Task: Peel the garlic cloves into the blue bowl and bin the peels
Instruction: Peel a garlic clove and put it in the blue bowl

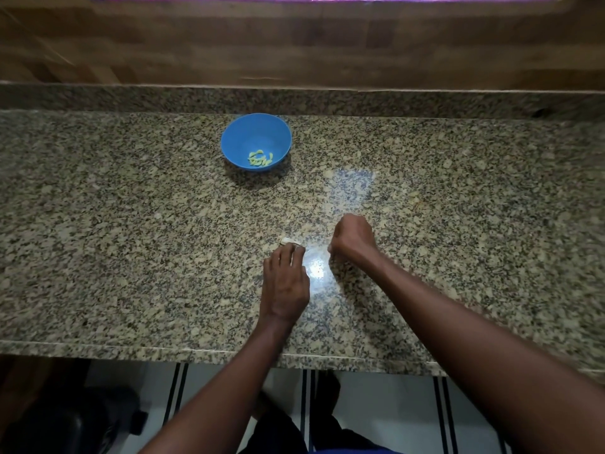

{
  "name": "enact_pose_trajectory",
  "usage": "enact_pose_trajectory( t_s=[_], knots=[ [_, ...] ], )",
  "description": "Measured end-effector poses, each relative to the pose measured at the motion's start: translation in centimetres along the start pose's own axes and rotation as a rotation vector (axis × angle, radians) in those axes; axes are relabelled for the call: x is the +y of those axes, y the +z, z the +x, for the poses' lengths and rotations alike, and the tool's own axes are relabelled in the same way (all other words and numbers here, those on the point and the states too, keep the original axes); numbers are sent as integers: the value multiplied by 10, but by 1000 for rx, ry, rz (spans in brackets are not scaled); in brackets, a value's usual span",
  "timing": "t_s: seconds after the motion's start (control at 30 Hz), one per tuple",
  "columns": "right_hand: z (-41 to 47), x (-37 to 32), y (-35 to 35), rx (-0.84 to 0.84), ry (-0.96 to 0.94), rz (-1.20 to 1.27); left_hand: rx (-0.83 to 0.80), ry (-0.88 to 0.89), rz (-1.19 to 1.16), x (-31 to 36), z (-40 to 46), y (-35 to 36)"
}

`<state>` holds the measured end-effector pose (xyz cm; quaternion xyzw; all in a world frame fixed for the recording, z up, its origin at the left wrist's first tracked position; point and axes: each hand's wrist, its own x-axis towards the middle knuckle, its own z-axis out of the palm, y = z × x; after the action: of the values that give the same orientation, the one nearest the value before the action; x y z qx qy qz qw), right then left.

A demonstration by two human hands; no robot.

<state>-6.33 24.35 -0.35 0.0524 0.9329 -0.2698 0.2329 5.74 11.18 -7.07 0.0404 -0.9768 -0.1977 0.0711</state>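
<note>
On the speckled granite counter point(131, 224), polished and shiny under a light spot, the left hand point(286, 283) lies with fingers nearly straight, the tips touching a small pale garlic piece point(288, 240) with papery skin. The right hand point(353, 239) is curled into a fist just beside it; whether it holds something cannot be told. Farther back stands the round, smooth blue bowl point(242, 132) with several yellowish peeled cloves point(260, 158) inside. Behind the counter rises a wall of wooden blocks point(294, 44).
</note>
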Motion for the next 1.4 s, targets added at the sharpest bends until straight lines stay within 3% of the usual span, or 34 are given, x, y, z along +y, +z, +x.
enact_pose_trajectory(
  t_s=[0.2, 0.47, 0.63, 0.73, 0.9, 0.97, 1.07, 1.2, 1.3, 1.4],
  knots=[
    [-7, 10, -12, -93, 13, 211, -2, 16, 26, 1, 2, 0],
    [-4, 1, -13, -98, 66, 179, -4, 16, 26, 1, 2, 0],
    [-1, -6, -17, -167, 212, 312, 1, 15, 27, 0, 2, 1],
    [-1, -14, -12, -107, 277, 311, 5, 24, 35, 1, 3, -1],
    [-5, -18, 16, 127, 63, 60, 15, 24, 9, 3, 2, -3],
    [-9, -9, 17, 99, 19, 46, 4, 25, 13, 3, 2, -4],
    [-17, 14, 3, -25, -20, 269, 3, 1, -8, 4, 4, -5],
    [-36, 35, -12, -129, -12, 607, 5, -181, -374, 14, 14, -22],
    [-46, 42, -16, -212, -74, 720, -184, -402, -853, 24, 22, -47],
    [-51, 48, -17, -243, -93, 804, -277, -465, -1077, 35, 25, -62]
  ],
)
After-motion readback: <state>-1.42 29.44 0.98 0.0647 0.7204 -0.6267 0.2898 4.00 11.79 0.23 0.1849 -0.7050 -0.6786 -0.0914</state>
